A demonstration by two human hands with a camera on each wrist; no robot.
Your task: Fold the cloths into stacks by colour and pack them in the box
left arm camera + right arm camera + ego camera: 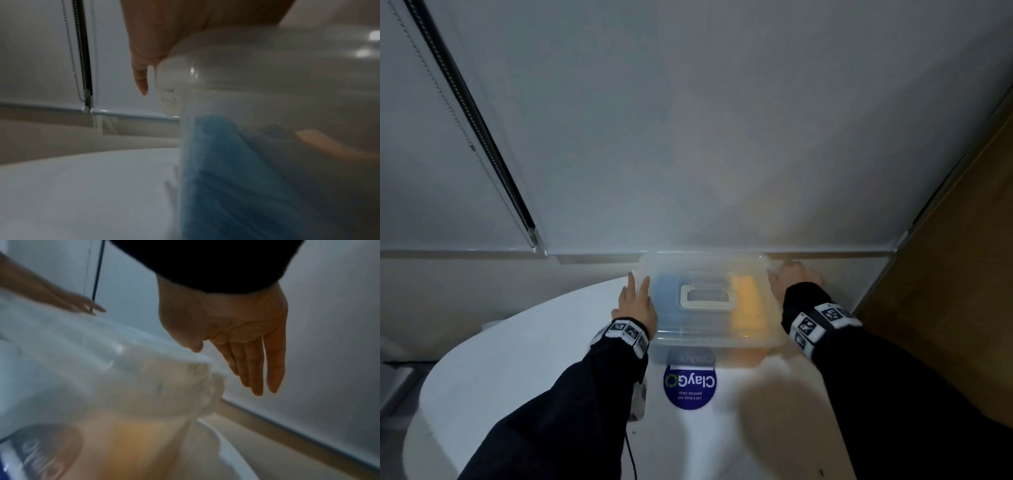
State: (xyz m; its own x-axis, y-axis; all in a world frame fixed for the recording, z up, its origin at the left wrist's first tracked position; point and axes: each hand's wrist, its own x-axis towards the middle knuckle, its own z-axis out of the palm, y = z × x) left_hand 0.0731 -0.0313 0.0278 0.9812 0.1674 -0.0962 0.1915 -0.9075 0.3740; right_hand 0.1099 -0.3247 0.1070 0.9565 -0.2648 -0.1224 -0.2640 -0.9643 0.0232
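Observation:
A translucent plastic box (709,329) with a lid and a pale handle (706,297) stands on the white round table (517,359) near the wall. Blue cloths (226,170) show through its left half and orange cloths (748,305) through its right half (127,439). My left hand (635,301) lies flat against the box's left side with straight fingers (141,79). My right hand (792,279) is beside the box's right edge, its fingers (257,369) straight and slightly apart from the box's corner (197,386).
A round blue ClayGo sticker (690,385) lies on the table just in front of the box. White blinds (688,120) with a bead chain (69,48) hang behind the table. A brown wooden panel (962,274) stands to the right.

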